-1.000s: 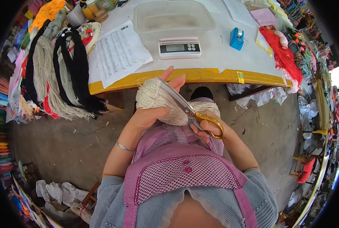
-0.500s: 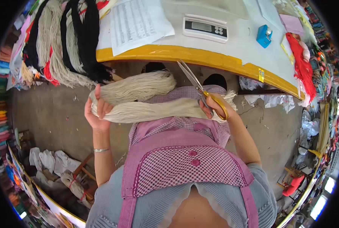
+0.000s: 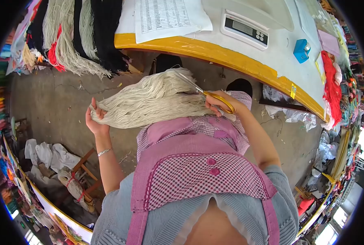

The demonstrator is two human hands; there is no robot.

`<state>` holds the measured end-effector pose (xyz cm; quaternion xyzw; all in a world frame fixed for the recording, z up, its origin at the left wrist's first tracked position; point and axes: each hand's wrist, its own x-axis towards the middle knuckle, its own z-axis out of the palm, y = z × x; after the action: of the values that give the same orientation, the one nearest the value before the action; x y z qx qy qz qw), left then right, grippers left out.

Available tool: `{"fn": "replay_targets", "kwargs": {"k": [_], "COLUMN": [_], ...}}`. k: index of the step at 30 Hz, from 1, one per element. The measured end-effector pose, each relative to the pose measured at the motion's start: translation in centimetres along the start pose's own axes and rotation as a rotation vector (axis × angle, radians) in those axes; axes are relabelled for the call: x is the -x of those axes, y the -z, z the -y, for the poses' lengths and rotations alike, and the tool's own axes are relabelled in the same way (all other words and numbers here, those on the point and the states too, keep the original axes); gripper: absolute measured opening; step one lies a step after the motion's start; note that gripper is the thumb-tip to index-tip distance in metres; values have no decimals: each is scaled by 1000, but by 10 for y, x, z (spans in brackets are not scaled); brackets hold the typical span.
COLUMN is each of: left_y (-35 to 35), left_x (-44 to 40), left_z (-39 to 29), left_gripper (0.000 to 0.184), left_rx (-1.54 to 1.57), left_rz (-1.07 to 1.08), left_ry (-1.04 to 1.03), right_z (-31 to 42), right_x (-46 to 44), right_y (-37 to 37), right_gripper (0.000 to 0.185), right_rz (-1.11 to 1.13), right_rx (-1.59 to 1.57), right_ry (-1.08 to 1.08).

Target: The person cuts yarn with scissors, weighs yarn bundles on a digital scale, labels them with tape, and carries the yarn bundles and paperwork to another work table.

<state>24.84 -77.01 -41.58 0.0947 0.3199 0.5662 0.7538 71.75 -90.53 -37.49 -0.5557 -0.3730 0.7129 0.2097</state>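
Cream yarn (image 3: 149, 100) now spreads as one broad fan, where the previous frame has two bands with a gap; it lies across the apron (image 3: 208, 173), on the body's side of the table (image 3: 214, 53). From my remote seat I see the left hand (image 3: 98, 118) curled round its end, well apart from the table. The right hand (image 3: 231, 100) grips the gold-handled scissors (image 3: 218, 97), blades over the yarn's table-side part; I cannot tell whether they are parted. I judge the spreading well along, but make out no severed strands; neither yarn nor scissors is put down. Beyond, a scale (image 3: 245, 30) and printed sheet (image 3: 165, 16) rest on the table.
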Motion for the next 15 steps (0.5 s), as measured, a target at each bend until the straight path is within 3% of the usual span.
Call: {"fn": "replay_targets", "kwargs": {"k": [15], "left_y": [-12], "left_x": [-5], "left_z": [11], "left_gripper": [42], "left_rx": [-102], "left_rz": [-44], "left_ry": [-20], "right_z": [-18], "right_x": [-14], "right_y": [5], "right_gripper": [61], "right_rz": [194], "right_rx": [-80], "right_ry": [-18]}}
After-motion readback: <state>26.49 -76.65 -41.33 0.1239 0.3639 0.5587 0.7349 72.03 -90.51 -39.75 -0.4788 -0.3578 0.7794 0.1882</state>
